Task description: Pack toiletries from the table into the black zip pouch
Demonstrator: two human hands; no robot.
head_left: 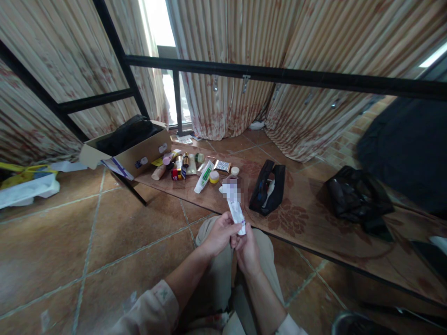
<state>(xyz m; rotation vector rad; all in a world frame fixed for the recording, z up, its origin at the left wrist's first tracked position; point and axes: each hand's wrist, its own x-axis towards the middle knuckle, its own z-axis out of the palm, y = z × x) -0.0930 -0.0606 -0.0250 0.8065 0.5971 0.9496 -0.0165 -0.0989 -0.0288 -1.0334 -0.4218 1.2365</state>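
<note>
While you hold the white tube just below centre-frame, support its near end.
Your left hand and right hand both pinch that end; apply light, even pressure.

On one low table, two black bags, one green-printed tube, one yellow jar. Two hands, one purple-and-white packet.

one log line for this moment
left hand: holding white-purple item | right hand: holding same item | nearby: black bag, white-green tube
</note>
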